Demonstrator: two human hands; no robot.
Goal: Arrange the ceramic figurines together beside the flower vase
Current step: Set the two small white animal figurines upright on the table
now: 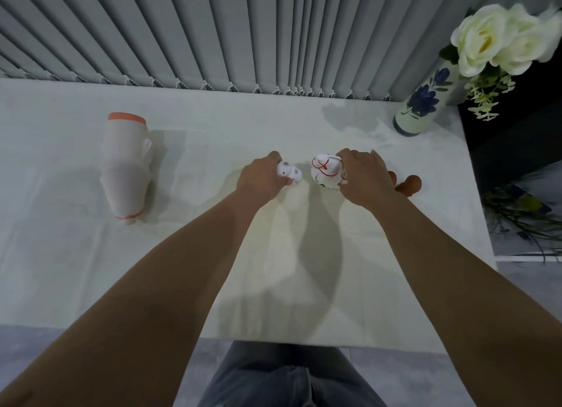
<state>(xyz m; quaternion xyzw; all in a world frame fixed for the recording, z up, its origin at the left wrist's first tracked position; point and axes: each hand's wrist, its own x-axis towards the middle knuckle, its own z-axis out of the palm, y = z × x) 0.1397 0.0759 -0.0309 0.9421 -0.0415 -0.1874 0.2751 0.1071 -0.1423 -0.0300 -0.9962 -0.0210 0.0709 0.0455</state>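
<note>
No readable writing. L hand (264, 175) grips small figurine (289, 173), R hand (363, 180) grips bigger figurine (325, 170); white tablecloth (213, 254), vase (421, 102) by blinds (213, 32).

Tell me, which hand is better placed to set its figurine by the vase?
Right, probably. The right hand holds the larger figurine on the vase's side; the left hand is farther.
</note>
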